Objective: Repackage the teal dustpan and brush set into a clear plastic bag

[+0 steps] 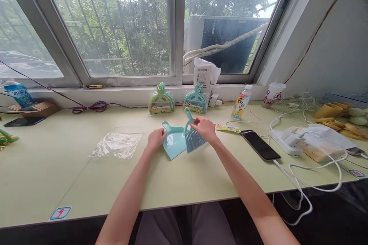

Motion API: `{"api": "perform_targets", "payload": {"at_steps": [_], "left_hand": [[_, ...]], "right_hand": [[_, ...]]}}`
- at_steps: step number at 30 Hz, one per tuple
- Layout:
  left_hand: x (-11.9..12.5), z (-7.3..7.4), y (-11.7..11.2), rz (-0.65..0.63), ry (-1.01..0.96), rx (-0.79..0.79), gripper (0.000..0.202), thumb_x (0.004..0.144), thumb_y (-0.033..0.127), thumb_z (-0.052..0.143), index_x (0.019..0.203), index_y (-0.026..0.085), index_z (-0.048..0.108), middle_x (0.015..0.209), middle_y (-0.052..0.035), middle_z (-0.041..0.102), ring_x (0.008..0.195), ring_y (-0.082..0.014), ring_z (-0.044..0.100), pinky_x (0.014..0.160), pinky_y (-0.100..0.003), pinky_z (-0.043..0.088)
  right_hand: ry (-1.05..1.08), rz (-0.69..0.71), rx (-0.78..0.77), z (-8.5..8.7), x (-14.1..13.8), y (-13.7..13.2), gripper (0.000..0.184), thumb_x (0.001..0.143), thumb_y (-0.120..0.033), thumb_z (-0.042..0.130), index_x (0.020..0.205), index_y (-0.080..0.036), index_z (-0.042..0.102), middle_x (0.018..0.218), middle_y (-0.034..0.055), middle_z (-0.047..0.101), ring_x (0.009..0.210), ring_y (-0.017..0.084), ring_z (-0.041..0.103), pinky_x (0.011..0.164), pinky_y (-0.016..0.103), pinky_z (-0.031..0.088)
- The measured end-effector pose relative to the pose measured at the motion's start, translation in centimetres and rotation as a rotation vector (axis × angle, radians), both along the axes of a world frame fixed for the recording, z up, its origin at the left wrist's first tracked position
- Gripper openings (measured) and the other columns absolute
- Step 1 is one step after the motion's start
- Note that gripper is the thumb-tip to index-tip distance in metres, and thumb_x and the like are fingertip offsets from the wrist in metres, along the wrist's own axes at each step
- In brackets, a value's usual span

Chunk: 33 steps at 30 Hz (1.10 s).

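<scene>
A light teal dustpan (174, 141) lies on the table in front of me, its handle pointing toward the window. My left hand (156, 138) grips its left edge near the handle, fingers closed. In my right hand (204, 128) is a small teal hand brush (194, 141) with grey-blue bristles, held by its upper body with the looped handle up. The bristles hang just right of the dustpan and overlap its right side; whether they touch the table I cannot tell. A crumpled clear plastic bag (117, 144) lies left of my left hand. A printed label strip (227, 128) lies beyond my right wrist.
Packaged brush sets, one green (161, 101) and one teal (196, 100), stand against the sill. To the right are a drink bottle (241, 102), a black phone (260, 145), a power strip (286, 142) and looping white cables. A blue-labelled bottle (20, 95) leans at far left.
</scene>
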<state>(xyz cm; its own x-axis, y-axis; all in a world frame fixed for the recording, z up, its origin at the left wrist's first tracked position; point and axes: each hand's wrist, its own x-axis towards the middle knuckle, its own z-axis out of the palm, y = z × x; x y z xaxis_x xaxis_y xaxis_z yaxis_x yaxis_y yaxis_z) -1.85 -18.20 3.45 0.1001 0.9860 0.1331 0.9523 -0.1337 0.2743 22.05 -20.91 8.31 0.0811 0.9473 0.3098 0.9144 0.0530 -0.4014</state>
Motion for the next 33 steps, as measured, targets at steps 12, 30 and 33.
{"api": "perform_targets", "payload": {"at_steps": [12,30,33], "left_hand": [[4.2,-0.5,-2.4,-0.290,-0.344,-0.108,0.033,0.093,0.040,0.028,0.089,0.023,0.057,0.094,-0.0050,0.066,0.089,-0.0209,0.059,0.075,-0.030,0.039],[4.3,-0.8,-1.8,-0.421,-1.108,-0.192,0.042,0.071,0.043,0.070,0.097,0.021,0.044,0.096,-0.0040,0.064,0.090,-0.0188,0.060,0.080,-0.032,0.043],[3.8,0.0,-2.0,-0.374,-1.166,-0.226,0.048,0.070,0.046,0.070,0.104,0.022,0.047,0.105,-0.0052,0.064,0.090,-0.0191,0.061,0.078,-0.031,0.044]], "right_hand": [[-0.067,0.125,-0.029,-4.9,-2.3,-0.7,0.022,0.086,-0.042,0.063,0.080,-0.021,0.065,0.086,0.0027,0.068,0.079,0.017,0.061,0.064,0.025,0.036],[0.840,0.423,-0.309,-4.9,1.5,0.5,0.082,0.071,-0.036,0.077,0.140,-0.026,0.034,0.125,0.0105,0.058,0.085,0.017,0.062,0.083,0.033,0.047],[0.934,0.525,-0.425,-4.9,0.8,0.1,0.053,0.075,-0.043,0.071,0.120,-0.018,0.058,0.105,0.0070,0.066,0.088,0.021,0.061,0.079,0.030,0.046]]}}
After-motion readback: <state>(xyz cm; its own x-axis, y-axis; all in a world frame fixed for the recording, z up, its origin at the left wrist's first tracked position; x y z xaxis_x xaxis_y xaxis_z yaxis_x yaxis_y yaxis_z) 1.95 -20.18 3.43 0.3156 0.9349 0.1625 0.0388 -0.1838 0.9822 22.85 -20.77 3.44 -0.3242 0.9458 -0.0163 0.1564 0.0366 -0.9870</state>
